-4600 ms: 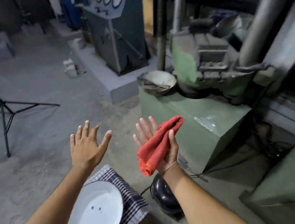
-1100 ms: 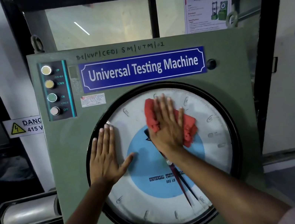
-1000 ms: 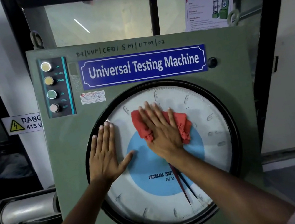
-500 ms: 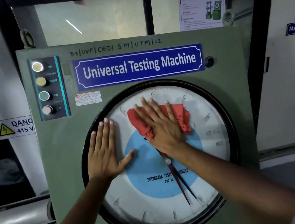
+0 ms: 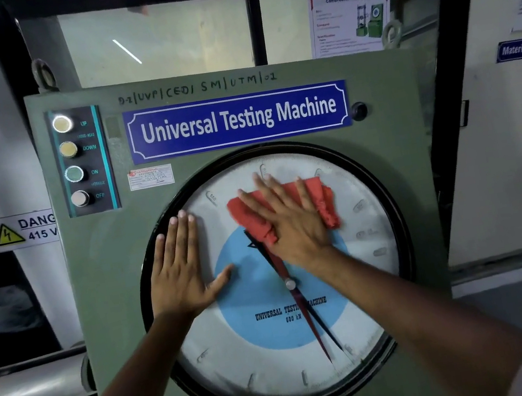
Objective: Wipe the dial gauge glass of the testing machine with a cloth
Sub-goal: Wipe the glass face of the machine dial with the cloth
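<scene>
Glass (image 5: pixel 280 360) fronts the machine's round dial. Left hand (image 5: pixel 180 273), spread flat, braces at its left edge; right hand (image 5: pixel 291 223), fingers spread, presses the cloth (image 5: pixel 316 195) near the top. Overlapping strokes with even pressure should work best.

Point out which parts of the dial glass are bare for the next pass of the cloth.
Bare: the lower half of the round dial gauge glass, below both forearms down to the black rim, and the right edge beside the red cloth. Crowded: the upper middle under the right hand, and the left edge under the flat left hand.
</scene>
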### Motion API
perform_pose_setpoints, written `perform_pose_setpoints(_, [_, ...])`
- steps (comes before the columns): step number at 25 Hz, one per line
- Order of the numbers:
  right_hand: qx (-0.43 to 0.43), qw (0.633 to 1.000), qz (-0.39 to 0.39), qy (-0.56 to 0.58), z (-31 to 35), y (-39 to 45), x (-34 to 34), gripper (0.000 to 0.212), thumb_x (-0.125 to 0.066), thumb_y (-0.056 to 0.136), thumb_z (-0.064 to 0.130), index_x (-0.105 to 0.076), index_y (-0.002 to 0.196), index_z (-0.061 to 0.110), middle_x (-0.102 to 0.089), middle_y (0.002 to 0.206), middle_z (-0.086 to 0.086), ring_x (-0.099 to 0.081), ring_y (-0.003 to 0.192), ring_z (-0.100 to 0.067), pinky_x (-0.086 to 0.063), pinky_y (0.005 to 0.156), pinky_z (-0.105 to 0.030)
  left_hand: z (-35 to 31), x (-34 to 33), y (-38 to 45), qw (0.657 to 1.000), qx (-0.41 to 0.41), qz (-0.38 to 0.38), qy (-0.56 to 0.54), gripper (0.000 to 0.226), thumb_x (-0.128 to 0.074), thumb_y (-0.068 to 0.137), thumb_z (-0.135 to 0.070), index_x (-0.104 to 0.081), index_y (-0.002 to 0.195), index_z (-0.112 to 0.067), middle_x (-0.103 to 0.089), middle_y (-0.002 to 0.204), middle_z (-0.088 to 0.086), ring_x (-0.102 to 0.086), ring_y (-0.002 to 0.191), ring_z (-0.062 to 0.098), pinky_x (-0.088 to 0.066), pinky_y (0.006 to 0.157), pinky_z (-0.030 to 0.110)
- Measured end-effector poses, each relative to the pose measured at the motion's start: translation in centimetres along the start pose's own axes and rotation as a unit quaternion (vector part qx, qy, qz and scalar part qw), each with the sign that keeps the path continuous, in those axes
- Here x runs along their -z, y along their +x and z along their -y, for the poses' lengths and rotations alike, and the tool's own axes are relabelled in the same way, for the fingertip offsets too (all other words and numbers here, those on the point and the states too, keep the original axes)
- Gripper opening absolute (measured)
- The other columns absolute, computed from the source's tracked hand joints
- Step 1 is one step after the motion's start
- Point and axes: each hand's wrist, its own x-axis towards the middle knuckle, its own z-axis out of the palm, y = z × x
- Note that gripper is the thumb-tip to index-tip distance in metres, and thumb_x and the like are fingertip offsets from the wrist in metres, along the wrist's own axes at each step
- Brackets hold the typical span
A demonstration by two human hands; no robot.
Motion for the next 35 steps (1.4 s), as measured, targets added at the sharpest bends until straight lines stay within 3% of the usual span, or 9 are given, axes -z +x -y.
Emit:
perform_pose_setpoints(4, [-0.304,0.950,-0.047,0.052,-3.3,-1.1,-0.3,0.077,-0.039,0.105,0.046,-0.002,0.171,0.034,0.000,0.180,-0.006,-0.004,0.166,-0.029,-0.012,0.127,-0.069,-0.1,0.4,0.3,1.000,0.006,0.014,0.003,0.116,-0.038,0.093,-0.084,-0.007,0.175,-0.009,0.001,0.185,0.005,0.002,0.172,0.021,0.003,0.139,0.040])
perform_pose_setpoints(6, [-0.379,0.917,-0.086,0.092,-0.7,-2.0,-1.1,0.078,-0.042,0.104,0.048,-0.006,0.171,0.031,-0.004,0.179,-0.006,-0.007,0.165,-0.029,-0.014,0.127,-0.069,-0.1,0.3,0.1,1.000,0.007,0.015,0.002,0.116,-0.037,0.092,-0.084,-0.007,0.175,-0.009,0.002,0.185,0.005,0.003,0.172,0.020,0.002,0.139,0.040])
perform_pose_setpoints(10, [-0.243,0.963,-0.061,0.102,5.7,-3.6,-2.0,0.092,-0.050,0.091,0.051,-0.006,0.171,0.035,-0.004,0.180,-0.001,-0.001,0.166,-0.023,-0.007,0.131,-0.061,0.3,0.1,0.1,1.000,0.001,0.009,-0.005,0.117,-0.037,0.092,-0.084,-0.007,0.175,-0.008,-0.001,0.185,0.007,0.000,0.172,0.022,-0.001,0.139,0.043])
perform_pose_setpoints(14, [-0.110,0.989,-0.035,0.088,2.5,-1.8,-1.1,0.093,-0.052,0.092,0.053,-0.004,0.170,0.038,0.001,0.180,0.004,-0.001,0.166,-0.019,-0.007,0.132,-0.058,0.0,-0.1,0.0,1.000,0.006,0.008,-0.014,0.118,-0.039,0.090,-0.084,-0.008,0.175,-0.008,-0.003,0.185,0.007,-0.002,0.172,0.022,-0.003,0.140,0.044])
perform_pose_setpoints(20, [-0.341,0.937,-0.051,0.063,-3.2,-6.4,-1.8,0.085,-0.049,0.099,0.038,-0.007,0.172,0.028,-0.004,0.179,-0.008,-0.007,0.166,-0.029,-0.016,0.129,-0.064,-0.1,0.0,0.1,1.000,0.002,0.014,-0.009,0.116,-0.035,0.092,-0.084,-0.007,0.175,-0.008,-0.001,0.185,0.008,-0.001,0.172,0.023,0.001,0.139,0.042])
perform_pose_setpoints(28, [-0.129,0.988,-0.015,0.079,-0.2,-2.1,-0.8,0.088,-0.046,0.097,0.052,-0.003,0.171,0.033,0.001,0.180,-0.001,0.000,0.166,-0.023,-0.008,0.131,-0.061,-0.1,-0.1,0.0,1.000,0.003,0.014,-0.018,0.117,-0.033,0.091,-0.086,-0.007,0.175,-0.008,-0.002,0.185,0.007,-0.004,0.172,0.025,-0.001,0.139,0.044])
perform_pose_setpoints(31, [-0.222,0.973,-0.025,0.054,-3.8,-1.9,-0.4,0.081,-0.035,0.098,0.045,-0.004,0.171,0.031,0.000,0.180,-0.004,0.000,0.166,-0.025,-0.009,0.131,-0.062,0.0,-0.2,0.2,1.000,0.003,0.016,-0.016,0.118,-0.034,0.090,-0.085,-0.007,0.175,-0.009,-0.002,0.185,0.007,-0.004,0.172,0.024,-0.001,0.139,0.044])
perform_pose_setpoints(33, [-0.323,0.944,-0.040,0.052,-4.4,-5.5,-1.1,0.081,-0.042,0.100,0.041,-0.005,0.172,0.028,-0.002,0.180,-0.008,-0.003,0.166,-0.028,-0.014,0.129,-0.065,0.0,-0.2,0.1,1.000,0.005,0.018,-0.014,0.118,-0.035,0.090,-0.085,-0.006,0.175,-0.009,-0.001,0.185,0.007,-0.004,0.172,0.024,0.000,0.139,0.043])
perform_pose_setpoints(35, [-0.321,0.945,-0.026,0.054,-1.9,-9.4,-2.1,0.088,-0.051,0.099,0.048,-0.008,0.172,0.025,-0.004,0.179,-0.011,-0.006,0.165,-0.032,-0.018,0.127,-0.067,-0.1,-0.1,0.2,1.000,0.006,0.017,-0.011,0.118,-0.035,0.090,-0.085,-0.005,0.175,-0.009,-0.001,0.185,0.007,-0.003,0.172,0.024,0.001,0.139,0.043])
